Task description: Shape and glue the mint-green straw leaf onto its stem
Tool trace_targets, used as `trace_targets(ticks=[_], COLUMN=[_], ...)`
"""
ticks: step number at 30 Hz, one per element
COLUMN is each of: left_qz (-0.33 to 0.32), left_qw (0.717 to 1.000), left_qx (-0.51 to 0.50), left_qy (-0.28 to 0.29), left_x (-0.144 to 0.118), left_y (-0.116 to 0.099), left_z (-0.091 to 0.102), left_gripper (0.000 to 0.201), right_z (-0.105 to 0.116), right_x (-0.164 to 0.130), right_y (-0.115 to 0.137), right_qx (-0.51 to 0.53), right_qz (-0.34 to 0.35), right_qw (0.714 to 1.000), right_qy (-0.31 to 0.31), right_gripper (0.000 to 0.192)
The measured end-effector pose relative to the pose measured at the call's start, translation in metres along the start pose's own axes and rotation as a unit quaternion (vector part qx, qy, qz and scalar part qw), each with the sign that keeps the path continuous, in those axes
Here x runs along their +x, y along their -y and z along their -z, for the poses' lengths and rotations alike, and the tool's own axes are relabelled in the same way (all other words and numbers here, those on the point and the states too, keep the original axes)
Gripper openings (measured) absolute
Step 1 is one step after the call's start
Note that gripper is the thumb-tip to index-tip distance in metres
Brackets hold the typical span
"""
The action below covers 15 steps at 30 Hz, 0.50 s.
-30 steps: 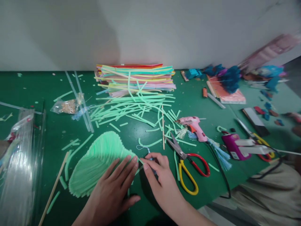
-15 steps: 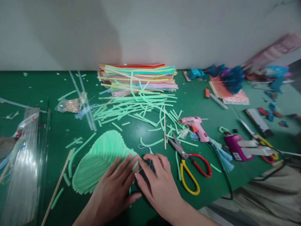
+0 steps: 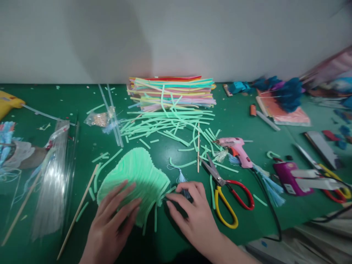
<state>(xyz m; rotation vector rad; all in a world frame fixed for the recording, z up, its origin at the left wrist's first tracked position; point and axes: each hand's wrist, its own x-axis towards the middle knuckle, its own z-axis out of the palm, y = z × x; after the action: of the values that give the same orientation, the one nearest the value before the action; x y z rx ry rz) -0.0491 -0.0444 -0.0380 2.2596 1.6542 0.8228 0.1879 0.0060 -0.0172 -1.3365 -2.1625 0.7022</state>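
Observation:
A fan-shaped piece made of light green strips (image 3: 134,173) lies flat on the green table (image 3: 55,106). My left hand (image 3: 111,223) rests on its near left part with fingers spread, pressing it down. My right hand (image 3: 192,216) lies at the fan's right tip, fingertips touching the strip ends beside a small blue tassel (image 3: 180,177). Whether its fingers pinch anything I cannot tell.
Scissors with red and yellow handles (image 3: 228,192) lie just right of my right hand. A pink glue gun (image 3: 236,148) sits beyond them. Loose green strips (image 3: 165,126) and a stack of coloured sheets (image 3: 172,91) lie behind. Clear sticks in a bag (image 3: 53,179) lie left; a wooden stick (image 3: 78,211) too.
My left hand slid leftward across the fan, from its right edge to its near left part. The fan's right end now shows loose strip ends. The view shifted left.

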Motion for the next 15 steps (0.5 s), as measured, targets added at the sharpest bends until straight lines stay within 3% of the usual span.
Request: trace_targets(ticks=[4, 15], left_qz=[-0.060, -0.075], left_qw=[0.995, 0.992], left_qx=[0.041, 0.076], left_qy=[0.062, 0.072], left_x=[-0.009, -0.010], left_y=[-0.008, -0.006], left_z=[-0.011, -0.016], left_gripper=[0.042, 0.052], right_z=[-0.007, -0.013], right_x=[0.001, 0.000], right_y=[0.001, 0.002], right_qx=[-0.023, -0.046], right_qz=[0.013, 0.078], right_qw=[0.999, 0.996], right_qy=[0.030, 0.020], right_gripper=[0.023, 0.019])
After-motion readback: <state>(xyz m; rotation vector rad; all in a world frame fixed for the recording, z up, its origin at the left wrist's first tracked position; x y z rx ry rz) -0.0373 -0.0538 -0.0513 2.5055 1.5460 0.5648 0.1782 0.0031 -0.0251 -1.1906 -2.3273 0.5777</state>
